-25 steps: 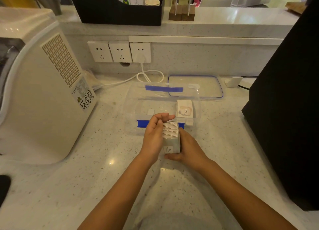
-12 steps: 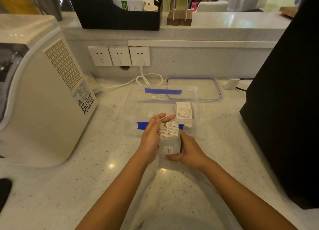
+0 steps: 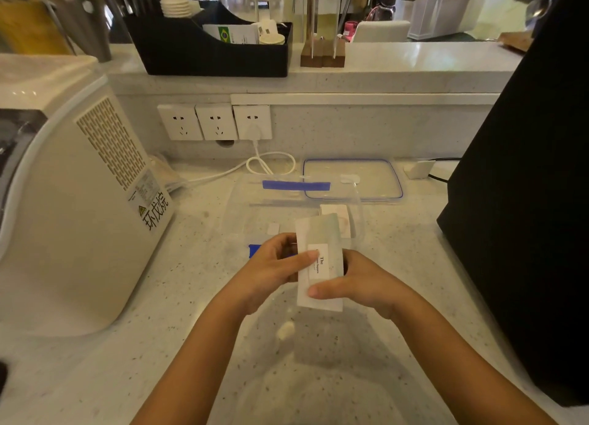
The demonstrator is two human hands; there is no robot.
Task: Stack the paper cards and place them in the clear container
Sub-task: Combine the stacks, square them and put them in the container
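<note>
While both hands meet at frame centre, the left hand (image 3: 274,265) and right hand (image 3: 360,281) pinch the card stack (image 3: 320,262) from either side, thumbs pressed on its labelled face, above the counter (image 3: 127,361). Just behind stands the clear container (image 3: 248,207), one card (image 3: 339,214) inside. Its lid (image 3: 352,179) lies beyond, upper centre-right.

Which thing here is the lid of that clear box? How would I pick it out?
Start at the white wall sockets and drop to the counter. Right of the looped white cable, just behind the clear container, lies the lid, flat. Unlike the container with its blue tape strips, it is a shallow clear rectangle outlined in blue.
</note>
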